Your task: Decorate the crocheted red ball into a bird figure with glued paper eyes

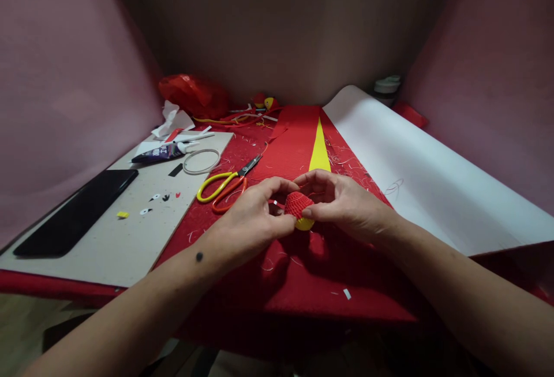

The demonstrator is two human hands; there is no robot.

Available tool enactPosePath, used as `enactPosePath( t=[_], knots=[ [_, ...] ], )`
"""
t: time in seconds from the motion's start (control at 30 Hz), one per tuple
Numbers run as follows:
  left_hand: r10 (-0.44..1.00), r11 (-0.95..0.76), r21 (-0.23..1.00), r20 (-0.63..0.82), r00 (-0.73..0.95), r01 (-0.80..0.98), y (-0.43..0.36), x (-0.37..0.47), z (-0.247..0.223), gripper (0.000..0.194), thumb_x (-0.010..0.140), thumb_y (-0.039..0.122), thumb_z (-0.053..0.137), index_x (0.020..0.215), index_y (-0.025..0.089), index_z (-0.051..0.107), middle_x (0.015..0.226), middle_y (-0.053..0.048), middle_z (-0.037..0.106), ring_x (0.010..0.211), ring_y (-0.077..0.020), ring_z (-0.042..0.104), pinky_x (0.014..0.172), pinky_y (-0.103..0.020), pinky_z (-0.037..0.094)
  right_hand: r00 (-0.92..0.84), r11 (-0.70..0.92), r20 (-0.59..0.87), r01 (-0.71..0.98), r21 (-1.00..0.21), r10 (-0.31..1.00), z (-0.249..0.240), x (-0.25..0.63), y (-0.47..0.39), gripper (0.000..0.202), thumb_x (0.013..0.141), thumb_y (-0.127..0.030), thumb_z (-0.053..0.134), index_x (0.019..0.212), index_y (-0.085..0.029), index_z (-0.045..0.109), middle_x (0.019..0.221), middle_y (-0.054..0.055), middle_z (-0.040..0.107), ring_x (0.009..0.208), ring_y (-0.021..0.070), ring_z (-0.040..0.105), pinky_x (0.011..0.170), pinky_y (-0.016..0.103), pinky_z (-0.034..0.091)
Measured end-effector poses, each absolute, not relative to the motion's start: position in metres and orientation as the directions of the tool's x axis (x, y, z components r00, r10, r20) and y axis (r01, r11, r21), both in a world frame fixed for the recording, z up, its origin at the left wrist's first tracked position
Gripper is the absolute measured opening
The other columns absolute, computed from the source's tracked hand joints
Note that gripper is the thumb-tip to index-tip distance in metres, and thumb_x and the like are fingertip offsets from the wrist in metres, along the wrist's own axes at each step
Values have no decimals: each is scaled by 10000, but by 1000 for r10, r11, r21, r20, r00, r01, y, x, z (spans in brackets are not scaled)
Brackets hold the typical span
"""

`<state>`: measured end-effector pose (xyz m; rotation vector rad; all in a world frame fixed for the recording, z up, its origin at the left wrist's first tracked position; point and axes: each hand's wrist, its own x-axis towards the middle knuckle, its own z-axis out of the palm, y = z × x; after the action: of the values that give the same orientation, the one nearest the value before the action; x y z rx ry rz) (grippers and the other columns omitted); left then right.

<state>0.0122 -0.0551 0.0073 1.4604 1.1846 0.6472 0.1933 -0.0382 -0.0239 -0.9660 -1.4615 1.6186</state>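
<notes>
Between my two hands is a small red and yellow cone of ridged paper (298, 205), its red part on top and a yellow band below. My left hand (265, 206) pinches its left side with thumb and fingers. From the right, my right hand (335, 198) grips it, the thumb pressed on the front near the yellow band. The fingertips behind the cone are partly hidden. Just beyond my left hand lie scissors (234, 179) with one yellow and one orange handle. Red corrugated paper (289, 146) and a yellow strip (320, 149) stretch away behind my hands.
On a grey board (173, 227) at left are a black phone (78, 209), a glue tube (158, 153), a ring (201, 161) and small paper pieces. A red plastic bag (193, 94) stands at the back. A white sheet (415, 163) curls along the right.
</notes>
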Motion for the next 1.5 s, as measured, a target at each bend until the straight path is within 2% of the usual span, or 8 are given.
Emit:
enactPosePath(
  t=[0.2, 0.33, 0.6, 0.8, 0.97, 1.1, 1.23, 1.5],
  knots=[
    [917, 80, 946, -193, 350, 313, -55, 15, 13, 404, 705, 194, 656, 1096, 158, 561, 990, -50, 641, 783, -161, 607, 640, -268, 454, -426, -91, -56, -62, -994, 903, -23, 193, -37, 386, 646, -105, 729, 994, -220, 611, 895, 29, 661, 818, 185, 626, 744, 334, 514],
    [936, 69, 965, -151, 318, 254, -54, 13, 18, 383, 723, 224, 685, 1084, 155, 580, 1060, -65, 628, 856, -173, 611, 710, -281, 478, -408, -175, -72, -221, -960, 910, -20, 196, -34, 389, 626, -111, 746, 983, -211, 628, 868, 18, 660, 779, 173, 636, 701, 316, 517],
    [964, -37, 999, 44, 264, -31, -48, 2, 15, 229, 763, 276, 709, 948, 168, 628, 886, -8, 612, 734, -112, 569, 664, -239, 460, -488, -326, -40, -518, -790, 872, -16, 205, -31, 471, 637, -255, 696, 1088, -220, 565, 911, 64, 705, 934, 285, 674, 898, 502, 483],
    [937, -293, 949, 262, 231, 114, -58, 13, 21, 127, 827, 251, 638, 914, 161, 619, 865, -18, 627, 797, -136, 577, 722, -257, 464, -455, -321, -67, -510, -798, 888, -16, 206, -33, 558, 574, -294, 719, 1108, -251, 563, 1004, 67, 672, 999, 304, 642, 924, 493, 468],
    [809, -585, 757, 522, 269, 291, -62, 19, 14, 78, 869, 211, 577, 936, 187, 607, 870, -31, 609, 800, -147, 575, 746, -280, 476, -421, -283, -105, -389, -876, 901, -17, 206, -33, 683, 543, -368, 699, 1194, -257, 527, 1102, 86, 645, 1068, 317, 591, 922, 465, 467],
    [730, -684, 651, 617, 295, 330, -61, 21, 8, 102, 877, 164, 566, 974, 181, 592, 888, -35, 594, 821, -136, 567, 759, -266, 480, -406, -251, -106, -322, -913, 908, -18, 206, -31, 750, 547, -407, 682, 1251, -243, 482, 1136, 100, 626, 1122, 338, 556, 927, 469, 455],
    [752, -659, 671, 594, 286, 339, -61, 21, 8, 75, 872, 150, 560, 934, 162, 600, 873, -36, 588, 804, -130, 562, 742, -259, 475, -398, -252, -83, -396, -883, 914, -17, 203, -31, 672, 533, -334, 705, 1174, -238, 527, 1073, 88, 638, 1086, 322, 575, 960, 455, 438],
    [961, -248, 943, 210, 177, 224, -56, 16, 20, 161, 817, 320, 639, 867, 173, 598, 782, 3, 609, 694, -125, 564, 634, -241, 448, -317, -197, -35, -498, -844, 948, -16, 198, -30, 497, 599, -233, 745, 1073, -237, 594, 1014, 63, 639, 1002, 264, 598, 971, 413, 446]
  ],
)
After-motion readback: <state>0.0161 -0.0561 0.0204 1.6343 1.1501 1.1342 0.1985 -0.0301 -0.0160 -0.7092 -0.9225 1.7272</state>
